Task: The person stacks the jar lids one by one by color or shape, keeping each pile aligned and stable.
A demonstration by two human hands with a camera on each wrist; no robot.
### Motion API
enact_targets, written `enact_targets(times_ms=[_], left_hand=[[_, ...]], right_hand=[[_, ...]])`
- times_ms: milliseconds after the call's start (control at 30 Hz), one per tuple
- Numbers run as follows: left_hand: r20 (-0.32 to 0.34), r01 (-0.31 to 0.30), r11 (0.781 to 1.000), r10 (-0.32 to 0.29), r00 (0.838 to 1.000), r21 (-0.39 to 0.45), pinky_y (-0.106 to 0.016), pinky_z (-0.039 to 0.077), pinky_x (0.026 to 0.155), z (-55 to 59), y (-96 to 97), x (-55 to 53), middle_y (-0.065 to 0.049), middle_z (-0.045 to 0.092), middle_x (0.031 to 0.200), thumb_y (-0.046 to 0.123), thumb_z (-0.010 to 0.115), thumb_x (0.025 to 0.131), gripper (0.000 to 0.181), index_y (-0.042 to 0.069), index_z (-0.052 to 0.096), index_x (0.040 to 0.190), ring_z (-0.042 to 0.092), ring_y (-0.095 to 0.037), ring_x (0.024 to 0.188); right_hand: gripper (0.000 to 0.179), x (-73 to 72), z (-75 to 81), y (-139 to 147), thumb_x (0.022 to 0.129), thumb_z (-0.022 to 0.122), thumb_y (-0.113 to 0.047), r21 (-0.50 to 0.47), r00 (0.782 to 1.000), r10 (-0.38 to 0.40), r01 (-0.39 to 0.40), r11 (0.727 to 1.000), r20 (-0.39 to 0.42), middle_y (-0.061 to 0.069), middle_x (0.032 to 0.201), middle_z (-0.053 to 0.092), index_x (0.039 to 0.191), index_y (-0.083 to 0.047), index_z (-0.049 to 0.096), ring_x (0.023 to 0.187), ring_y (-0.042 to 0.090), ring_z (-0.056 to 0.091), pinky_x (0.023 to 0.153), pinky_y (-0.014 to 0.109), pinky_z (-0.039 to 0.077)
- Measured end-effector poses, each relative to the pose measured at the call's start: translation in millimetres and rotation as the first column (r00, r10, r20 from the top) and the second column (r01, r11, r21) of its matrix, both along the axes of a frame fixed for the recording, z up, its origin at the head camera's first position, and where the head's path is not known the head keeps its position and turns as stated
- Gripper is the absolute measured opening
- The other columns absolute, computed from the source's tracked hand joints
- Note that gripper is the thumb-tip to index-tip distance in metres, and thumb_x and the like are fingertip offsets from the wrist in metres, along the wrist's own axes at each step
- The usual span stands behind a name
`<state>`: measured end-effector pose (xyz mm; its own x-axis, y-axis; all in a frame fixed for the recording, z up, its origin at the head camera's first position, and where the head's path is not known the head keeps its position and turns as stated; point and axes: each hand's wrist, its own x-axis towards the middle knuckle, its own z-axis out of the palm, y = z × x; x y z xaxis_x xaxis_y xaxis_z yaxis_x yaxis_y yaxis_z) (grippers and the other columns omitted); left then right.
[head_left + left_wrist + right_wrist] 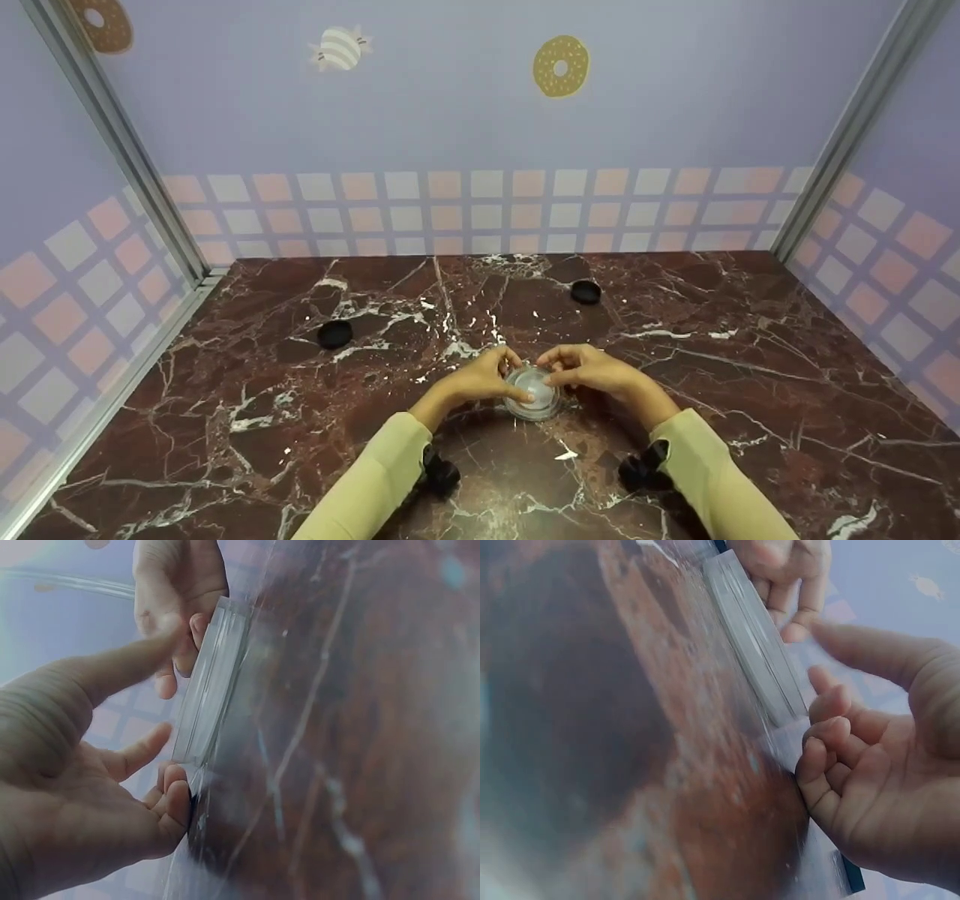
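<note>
A clear, round, shallow dish (534, 409) lies flat on the table in front of the person. Its layered rim shows edge-on in the left wrist view, where the dish (212, 682) stands beside the fingertips. The left hand (480, 377) arches around the dish's left side, thumb over the top and fingers loosely bent at the edge. From the other side the right hand (600, 371) mirrors it, its thumb stretched over the top. In the right wrist view, the right hand's lower fingers (829, 739) are bent just off the rim of the dish (757, 645).
Two round black caps lie farther back on the dark red marbled table (750, 345): one black cap (334, 334) to the left, another black cap (586, 292) to the right. A patterned wall (465, 112) stands behind. Black wrist devices (441, 474) hang under the sleeves.
</note>
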<state>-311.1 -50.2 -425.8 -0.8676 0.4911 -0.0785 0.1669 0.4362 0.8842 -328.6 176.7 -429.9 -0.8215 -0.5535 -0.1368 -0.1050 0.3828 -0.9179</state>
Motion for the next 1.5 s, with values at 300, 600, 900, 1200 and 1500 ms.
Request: enact_targets(times_ms=[300, 600, 900, 1200, 1500], left_hand=[[-0.008, -0.181, 0.981, 0.182, 0.983, 0.071, -0.035, 0.046, 0.09, 5.4, 10.4, -15.9, -0.022, 0.043, 0.125, 0.027, 0.08, 0.077, 0.063, -0.001, 0.046, 0.122, 0.048, -0.029, 0.109], [-0.051, -0.295, 0.948, 0.303, 0.952, 0.124, -0.048, 0.044, 0.105, 29.5, 41.2, -50.2, -0.022, 0.042, 0.136, 0.03, 0.081, 0.077, 0.069, 0.003, 0.045, 0.131, 0.046, -0.04, 0.126], [-0.127, -0.395, 0.896, 0.424, 0.896, 0.203, -0.041, 0.045, 0.105, 38.1, 71.1, -87.2, -0.023, 0.056, 0.132, 0.016, 0.081, 0.076, 0.061, -0.002, 0.055, 0.128, 0.052, -0.037, 0.126], [-0.093, -0.415, 0.876, 0.447, 0.89, 0.246, -0.031, 0.051, 0.092, 34.4, 114.8, -103.5, -0.023, 0.059, 0.121, 0.009, 0.081, 0.074, 0.057, -0.005, 0.056, 0.123, 0.058, -0.028, 0.107], [-0.095, -0.513, 0.845, 0.529, 0.843, 0.151, -0.036, 0.046, 0.102, -3.0, 126.6, -144.1, -0.018, 0.061, 0.125, 0.017, 0.085, 0.071, 0.062, -0.001, 0.059, 0.125, 0.058, -0.031, 0.115]], right_hand=[[0.049, -10.0, -1.6, 3, 0.089, 0.066, -0.016, -0.117, 0.98, -0.197, 0.197, 0.973, 0.012, 0.007, 0.107, 0.062, 0.129, 0.008, 0.052, 0.082, 0.009, 0.056, 0.071, 0.02, 0.05], [0.05, -33.3, 7.9, 21, 0.089, 0.066, -0.009, -0.222, 0.871, -0.488, 0.489, 0.844, 0.064, -0.001, 0.108, 0.062, 0.133, 0.007, 0.048, 0.084, 0.001, 0.055, 0.079, 0.022, 0.049], [0.052, -64.3, 17.9, 39, 0.09, 0.065, -0.01, -0.165, 0.787, -0.614, 0.6, 0.783, -0.053, 0.019, 0.126, 0.058, 0.136, 0.005, 0.047, 0.084, -0.003, 0.053, 0.08, 0.023, 0.047], [0.059, -83.7, 6.8, 58, 0.093, 0.061, -0.01, -0.094, 0.759, -0.649, 0.643, 0.76, -0.059, 0.025, 0.149, 0.042, 0.145, 0.004, 0.037, 0.125, 0.029, 0.05, 0.091, 0.028, 0.049], [0.061, -91.1, -0.3, 56, 0.092, 0.063, -0.01, -0.043, 0.737, -0.674, 0.673, 0.739, -0.055, 0.023, 0.149, 0.043, 0.146, 0.003, 0.038, 0.104, 0.017, 0.06, 0.089, 0.023, 0.049]])
